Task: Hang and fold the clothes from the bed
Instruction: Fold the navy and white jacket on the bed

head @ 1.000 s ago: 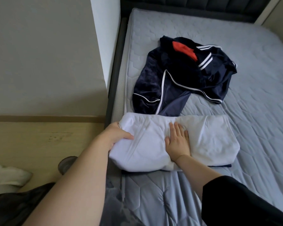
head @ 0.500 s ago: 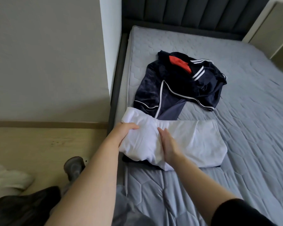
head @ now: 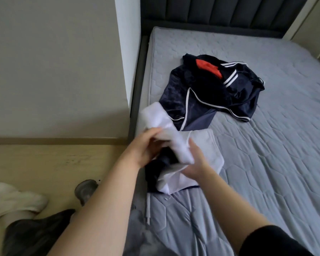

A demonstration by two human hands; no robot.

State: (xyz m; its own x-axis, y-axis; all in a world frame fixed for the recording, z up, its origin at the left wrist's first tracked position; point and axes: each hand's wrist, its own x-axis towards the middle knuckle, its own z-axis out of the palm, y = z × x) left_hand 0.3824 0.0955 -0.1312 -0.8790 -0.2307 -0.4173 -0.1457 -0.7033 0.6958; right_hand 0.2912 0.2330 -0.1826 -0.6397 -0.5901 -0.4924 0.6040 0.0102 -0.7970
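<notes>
Fingers of left hand (head: 146,147) and right hand (head: 199,163) curl round white garment (head: 210,146), navy jacket (head: 201,93) lying just behind on mattress (head: 266,154)

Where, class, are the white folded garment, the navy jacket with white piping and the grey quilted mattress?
white folded garment (head: 209,145), head view, right half.
navy jacket with white piping (head: 175,100), head view, left panel.
grey quilted mattress (head: 275,154), head view, bare quilting.

Premises: home bedroom. Bed (head: 139,80) sitting in corner, quilted grey mattress (head: 266,145) filling frame, padded dark headboard (head: 229,12) standing behind. Navy jacket (head: 207,93) lying crumpled on mattress. Wood-look floor (head: 35,163) running alongside plain wall (head: 54,61).
</notes>
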